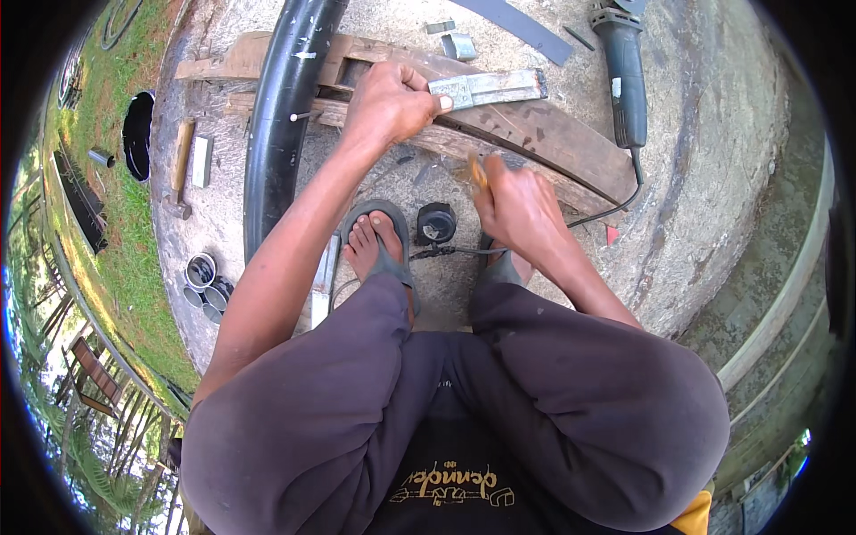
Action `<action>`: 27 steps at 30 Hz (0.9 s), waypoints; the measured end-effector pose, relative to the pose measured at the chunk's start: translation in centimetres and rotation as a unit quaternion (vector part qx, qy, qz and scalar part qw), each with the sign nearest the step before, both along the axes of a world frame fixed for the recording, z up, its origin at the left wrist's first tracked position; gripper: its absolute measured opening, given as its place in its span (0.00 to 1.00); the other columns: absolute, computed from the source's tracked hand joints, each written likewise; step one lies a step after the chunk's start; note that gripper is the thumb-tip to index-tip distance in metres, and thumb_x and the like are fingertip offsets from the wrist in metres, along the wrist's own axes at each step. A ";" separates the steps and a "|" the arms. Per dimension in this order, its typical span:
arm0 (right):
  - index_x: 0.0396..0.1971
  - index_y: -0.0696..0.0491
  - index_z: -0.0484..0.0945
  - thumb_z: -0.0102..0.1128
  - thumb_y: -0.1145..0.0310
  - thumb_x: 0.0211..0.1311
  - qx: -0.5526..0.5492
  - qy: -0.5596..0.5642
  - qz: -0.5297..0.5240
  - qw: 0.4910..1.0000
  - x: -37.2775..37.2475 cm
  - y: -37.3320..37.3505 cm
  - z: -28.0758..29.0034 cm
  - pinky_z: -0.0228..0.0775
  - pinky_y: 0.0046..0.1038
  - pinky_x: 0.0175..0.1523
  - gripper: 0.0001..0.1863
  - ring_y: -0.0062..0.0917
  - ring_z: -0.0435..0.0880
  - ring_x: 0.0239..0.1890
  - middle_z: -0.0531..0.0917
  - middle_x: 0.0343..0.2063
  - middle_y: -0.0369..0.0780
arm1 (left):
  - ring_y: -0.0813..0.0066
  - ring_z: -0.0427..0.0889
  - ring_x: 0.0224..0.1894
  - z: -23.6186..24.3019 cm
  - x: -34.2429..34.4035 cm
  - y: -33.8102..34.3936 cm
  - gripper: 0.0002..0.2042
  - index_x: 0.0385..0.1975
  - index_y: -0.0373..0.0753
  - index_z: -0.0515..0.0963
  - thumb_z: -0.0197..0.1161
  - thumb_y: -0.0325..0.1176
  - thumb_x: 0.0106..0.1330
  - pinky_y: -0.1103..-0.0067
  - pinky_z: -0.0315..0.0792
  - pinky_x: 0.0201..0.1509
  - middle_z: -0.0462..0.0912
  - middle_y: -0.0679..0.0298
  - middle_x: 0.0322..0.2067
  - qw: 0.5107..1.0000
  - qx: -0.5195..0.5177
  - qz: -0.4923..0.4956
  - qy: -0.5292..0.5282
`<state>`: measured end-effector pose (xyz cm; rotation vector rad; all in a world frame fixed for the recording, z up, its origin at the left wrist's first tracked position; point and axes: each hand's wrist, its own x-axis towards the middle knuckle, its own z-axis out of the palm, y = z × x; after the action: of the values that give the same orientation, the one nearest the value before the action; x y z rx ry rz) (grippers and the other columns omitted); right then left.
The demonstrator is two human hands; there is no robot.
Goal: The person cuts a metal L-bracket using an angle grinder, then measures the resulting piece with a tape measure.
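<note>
My left hand [390, 105] is closed on one end of a flat, silvery metal piece [499, 87], thumb on top. This piece lies across worn wooden planks [571, 147]. Lower and to the right, my right hand [526, 203] is wrapped round a tool with a yellow-orange handle [480, 174]. Motion smears its front end, so its kind cannot be made out. The tool is apart from the metal piece. Between my feet and the planks sits a round black cup-like part [435, 223].
A thick black pipe [294, 116] crosses the planks at left. Beyond it lie a hammer [181, 165] and a pale block [202, 160]. An angle grinder [621, 89] with its cord lies at right. Small bent metal pieces [459, 46] and a grey strip [526, 28] are at the back.
</note>
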<state>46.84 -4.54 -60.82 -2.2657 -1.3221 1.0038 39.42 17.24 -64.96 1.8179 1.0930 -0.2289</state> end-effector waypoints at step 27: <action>0.49 0.60 0.82 0.76 0.61 0.58 0.190 -0.175 -0.119 0.959 7.0 1.2 -1.8 0.77 0.46 0.55 0.24 0.49 0.86 0.46 0.88 0.39 0.52 | 0.81 0.79 0.28 1.6 -4.0 -4.9 0.08 0.36 0.31 0.83 0.71 0.30 0.66 0.78 0.74 0.34 0.83 0.66 0.25 0.986 0.046 -0.016 -0.157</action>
<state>53.82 -3.30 -62.61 -2.2838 -1.2028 0.2451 35.40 12.35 -63.40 1.8769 0.8645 0.0903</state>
